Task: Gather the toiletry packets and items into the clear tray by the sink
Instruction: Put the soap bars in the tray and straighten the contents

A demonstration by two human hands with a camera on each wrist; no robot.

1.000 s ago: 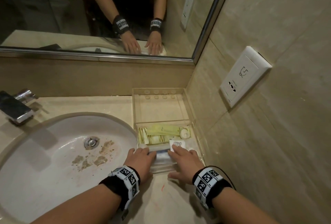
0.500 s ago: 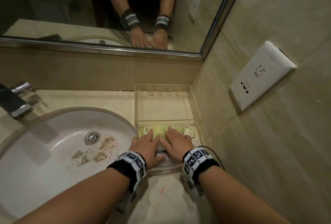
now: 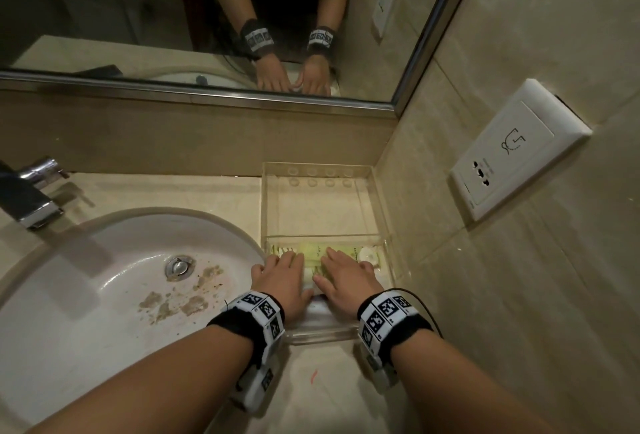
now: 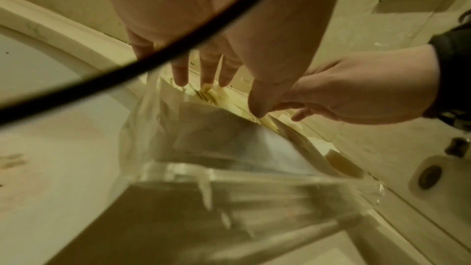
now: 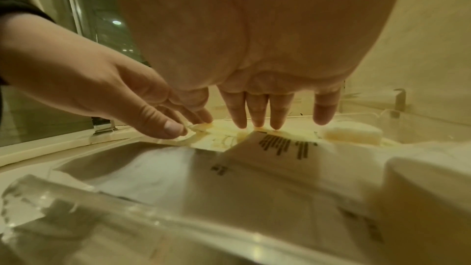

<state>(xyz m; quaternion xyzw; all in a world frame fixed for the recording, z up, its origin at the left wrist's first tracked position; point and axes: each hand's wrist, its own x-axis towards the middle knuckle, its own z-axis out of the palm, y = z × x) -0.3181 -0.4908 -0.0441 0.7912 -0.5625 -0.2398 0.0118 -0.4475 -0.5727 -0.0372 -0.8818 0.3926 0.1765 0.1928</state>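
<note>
The clear tray (image 3: 318, 166) sits on the counter between the sink and the right wall. Its near compartment holds pale green packets (image 3: 311, 249), a small round white item (image 3: 367, 255) and white printed packets (image 5: 280, 152). My left hand (image 3: 294, 270) and right hand (image 3: 341, 270) lie side by side over this compartment, palms down. The fingers (image 5: 257, 110) are straight and their tips touch the packets. In the left wrist view my left hand's fingers (image 4: 203, 70) reach down past the tray's front wall (image 4: 254, 172). Neither hand grips anything. The far compartment holds nothing.
A white sink (image 3: 114, 281) with brown stains near the drain (image 3: 178, 267) lies left of the tray. A chrome tap (image 3: 33, 198) stands at the far left. A wall socket (image 3: 512, 156) is on the right wall, and a mirror (image 3: 207, 17) is behind.
Both hands have slid forward from the white packets at the tray's near edge onto the green packets. They now lie closer together.
</note>
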